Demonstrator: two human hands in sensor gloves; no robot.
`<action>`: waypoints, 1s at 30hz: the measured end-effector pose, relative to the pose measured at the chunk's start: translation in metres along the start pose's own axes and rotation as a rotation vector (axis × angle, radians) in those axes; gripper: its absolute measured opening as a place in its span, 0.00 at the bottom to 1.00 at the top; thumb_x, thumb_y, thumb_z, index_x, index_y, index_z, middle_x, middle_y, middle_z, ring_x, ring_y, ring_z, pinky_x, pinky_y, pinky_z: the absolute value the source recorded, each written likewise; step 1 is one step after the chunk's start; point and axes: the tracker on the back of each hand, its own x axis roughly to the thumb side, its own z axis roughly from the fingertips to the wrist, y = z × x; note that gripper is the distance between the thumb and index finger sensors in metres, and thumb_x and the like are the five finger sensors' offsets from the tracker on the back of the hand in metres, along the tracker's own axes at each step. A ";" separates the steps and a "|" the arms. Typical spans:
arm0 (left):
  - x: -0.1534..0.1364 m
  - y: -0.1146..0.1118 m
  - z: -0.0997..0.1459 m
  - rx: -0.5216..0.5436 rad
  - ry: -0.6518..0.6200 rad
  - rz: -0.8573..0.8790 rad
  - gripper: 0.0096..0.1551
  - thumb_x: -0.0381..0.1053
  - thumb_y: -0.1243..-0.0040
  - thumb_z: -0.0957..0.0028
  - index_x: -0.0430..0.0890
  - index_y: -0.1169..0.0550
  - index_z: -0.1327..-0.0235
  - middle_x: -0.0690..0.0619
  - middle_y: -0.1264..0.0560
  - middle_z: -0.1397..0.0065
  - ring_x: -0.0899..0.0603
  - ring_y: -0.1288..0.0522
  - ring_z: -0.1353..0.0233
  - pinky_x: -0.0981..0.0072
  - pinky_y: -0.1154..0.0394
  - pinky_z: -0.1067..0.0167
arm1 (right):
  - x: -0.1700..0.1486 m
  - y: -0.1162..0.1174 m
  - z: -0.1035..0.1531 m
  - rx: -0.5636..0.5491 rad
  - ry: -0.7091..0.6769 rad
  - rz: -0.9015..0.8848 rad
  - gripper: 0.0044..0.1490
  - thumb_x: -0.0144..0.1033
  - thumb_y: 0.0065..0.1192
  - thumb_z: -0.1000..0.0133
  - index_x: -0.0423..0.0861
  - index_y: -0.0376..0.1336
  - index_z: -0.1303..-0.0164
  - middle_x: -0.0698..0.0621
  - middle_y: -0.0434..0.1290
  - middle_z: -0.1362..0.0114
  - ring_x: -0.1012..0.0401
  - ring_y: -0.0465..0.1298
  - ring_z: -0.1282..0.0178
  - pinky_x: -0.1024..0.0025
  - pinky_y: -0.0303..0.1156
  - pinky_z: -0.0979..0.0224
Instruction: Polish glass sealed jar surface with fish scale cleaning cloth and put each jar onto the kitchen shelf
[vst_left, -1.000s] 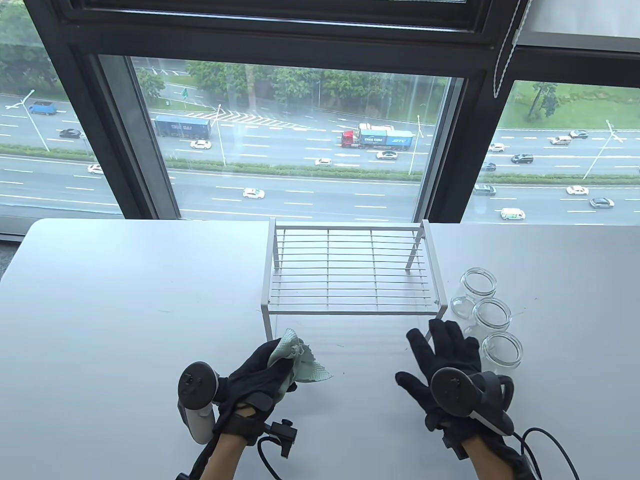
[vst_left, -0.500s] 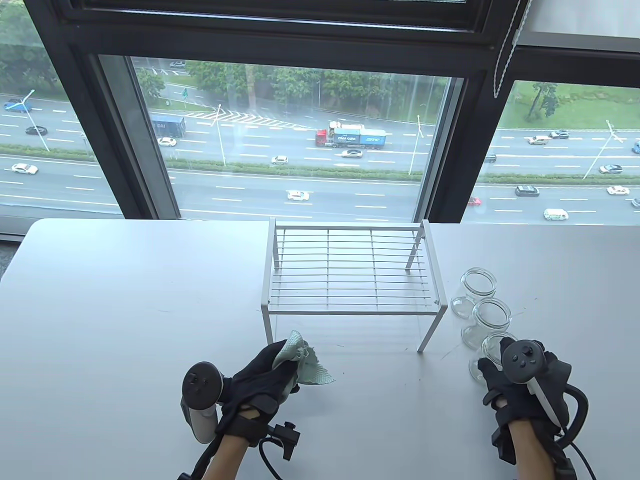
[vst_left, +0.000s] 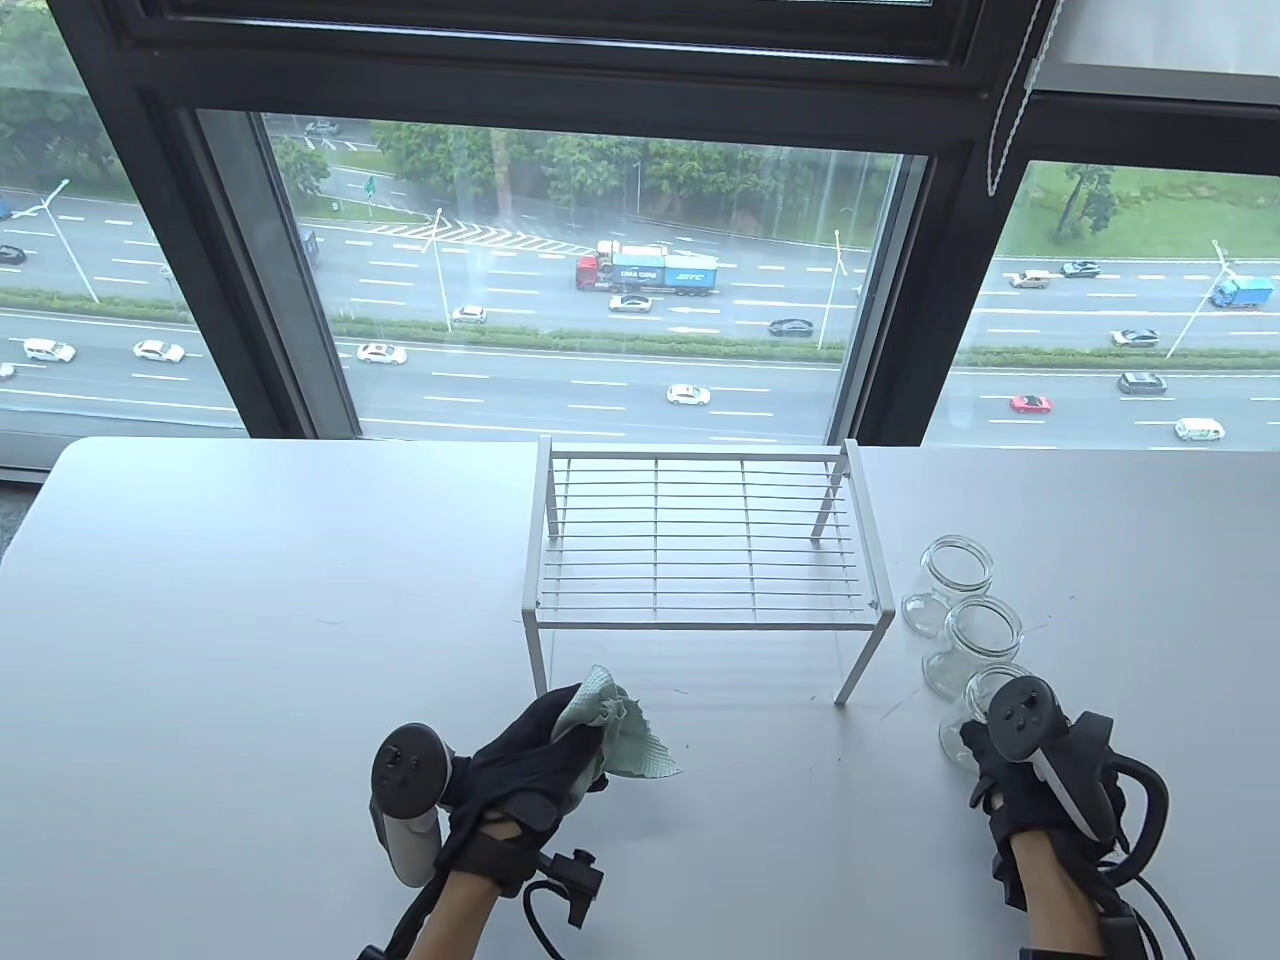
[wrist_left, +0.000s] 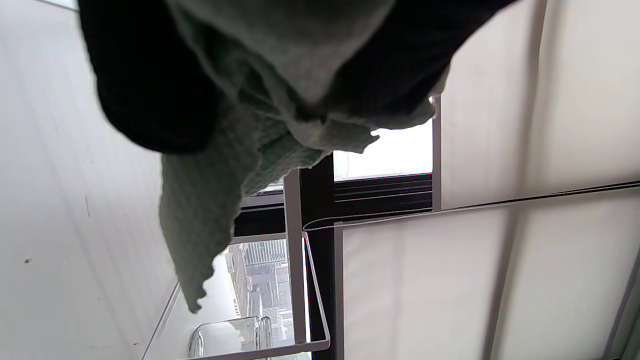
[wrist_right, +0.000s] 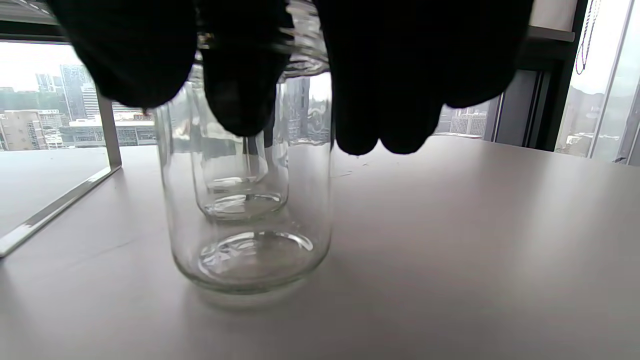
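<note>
**Q:** How is the left hand (vst_left: 535, 765) posed?

**A:** It enters from 6 o'clock in the table view, palm turned inward, fingers curled round the pale green waffle-textured cleaning cloth (vst_left: 620, 735). The cloth is bunched in the grip; a loose corner fans out toward 3 o'clock over the white surface (vst_left: 250, 620). In the left wrist view the cloth (wrist_left: 210, 200) hangs from the black gloved fingers (wrist_left: 145, 90). A grey tracker (vst_left: 405, 800) sits at 9 o'clock of the hand.

**Q:** And the right hand (vst_left: 1040, 790)?

**A:** It stands at 5 o'clock of the white wire kitchen shelf (vst_left: 705, 560), wrist low, fingers reaching toward 12 o'clock and closing round the upper part of the nearest clear glass jar (vst_left: 975, 705). The right wrist view shows the fingertips (wrist_right: 240, 90) draped over that jar (wrist_right: 250, 215) near its rim; its base appears to rest on the surface.

**Q:** Where are the other jars?

**A:** The middle clear glass jar (vst_left: 980, 640) and the far clear glass jar (vst_left: 950, 580) stand upright in a row running toward 11 o'clock from the held one, at 3 o'clock of the shelf. The shelf's top grid carries no jars.
</note>
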 end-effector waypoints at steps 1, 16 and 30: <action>0.000 0.000 0.000 -0.001 -0.001 0.003 0.26 0.52 0.33 0.49 0.47 0.21 0.37 0.37 0.20 0.35 0.31 0.16 0.44 0.54 0.13 0.54 | 0.000 -0.003 0.002 0.008 -0.001 -0.006 0.28 0.59 0.68 0.55 0.60 0.73 0.46 0.37 0.77 0.30 0.42 0.78 0.35 0.44 0.71 0.33; 0.003 -0.015 0.001 -0.072 -0.033 0.012 0.26 0.53 0.34 0.48 0.48 0.21 0.37 0.38 0.20 0.34 0.31 0.16 0.43 0.53 0.13 0.53 | 0.081 -0.035 0.067 0.213 -0.660 -0.523 0.30 0.61 0.68 0.55 0.60 0.73 0.46 0.38 0.79 0.31 0.44 0.80 0.36 0.45 0.72 0.33; -0.002 -0.044 0.005 -0.337 0.006 0.311 0.30 0.62 0.42 0.42 0.55 0.27 0.27 0.39 0.27 0.22 0.28 0.25 0.29 0.40 0.25 0.37 | 0.131 -0.019 0.109 0.276 -0.975 -1.007 0.32 0.62 0.66 0.56 0.59 0.72 0.44 0.39 0.81 0.35 0.45 0.81 0.39 0.45 0.73 0.34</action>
